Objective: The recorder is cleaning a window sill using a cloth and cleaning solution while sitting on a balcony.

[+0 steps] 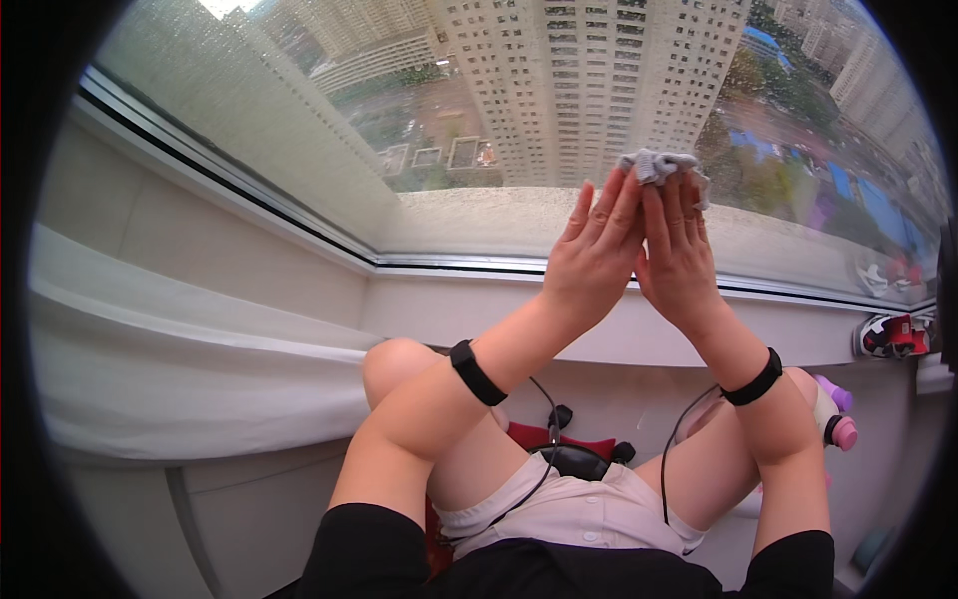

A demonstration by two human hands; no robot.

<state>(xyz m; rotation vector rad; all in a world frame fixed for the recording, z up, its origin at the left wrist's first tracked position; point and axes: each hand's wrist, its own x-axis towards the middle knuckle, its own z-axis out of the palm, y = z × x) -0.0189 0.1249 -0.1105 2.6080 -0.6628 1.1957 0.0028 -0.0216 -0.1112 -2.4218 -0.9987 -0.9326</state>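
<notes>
Both hands are raised together against the wet window pane [539, 97]. A crumpled grey cloth [662, 165] lies under and around their fingertips. My left hand [595, 239] presses its longer fingers on the cloth's left edge, with the little finger spread away to the side. Beside it, nearly touching, my right hand [679, 247] holds the cloth flat with extended fingers, and a fold hangs down past its outer side. Whatever part of the cloth faces the glass is hidden.
Below the pane run a metal window frame [464, 263] and a pale sill [449, 303]. A red, black and white sneaker [887, 335] stands at the right. White curtain fabric [187, 374] hangs left. Black cables [666, 457] cross my lap; bottles with pink [844, 434] and purple caps stand beside my knee.
</notes>
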